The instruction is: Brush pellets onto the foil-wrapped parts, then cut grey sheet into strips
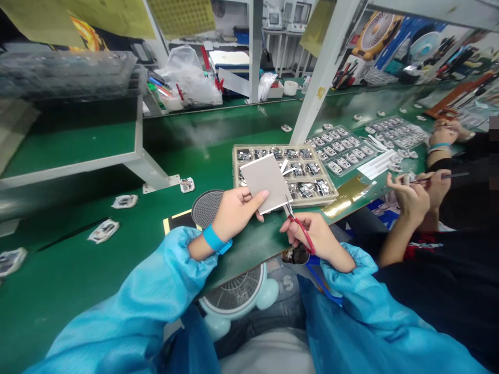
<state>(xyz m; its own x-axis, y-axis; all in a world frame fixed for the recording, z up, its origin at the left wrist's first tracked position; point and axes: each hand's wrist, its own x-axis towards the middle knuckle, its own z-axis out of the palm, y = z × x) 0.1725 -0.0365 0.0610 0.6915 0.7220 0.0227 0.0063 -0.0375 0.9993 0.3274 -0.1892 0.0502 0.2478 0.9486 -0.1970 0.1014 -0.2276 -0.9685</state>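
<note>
My left hand (237, 210) pinches the lower left part of a flat grey sheet with white edges (265, 182). Red-handled scissors (302, 232) are gripped in my right hand (315, 234), and their blades meet the sheet's lower right corner. Beyond the sheet, and partly covered by it, lies a compartmented tray (331, 196) holding small metallic parts. A couple of narrow white strips (286, 167) show just right of the sheet, over the tray. Near my left wrist a round dark mesh disc (206, 206) rests on the green bench.
Small white-framed parts (104, 230) are scattered on the green bench (70, 280) at left. Clear trays of similar parts (343, 148) stand at right. A slanted white post (323, 67) rises behind the tray. A co-worker's hands (415, 195) work at the right. A fan (237, 296) sits below the bench edge.
</note>
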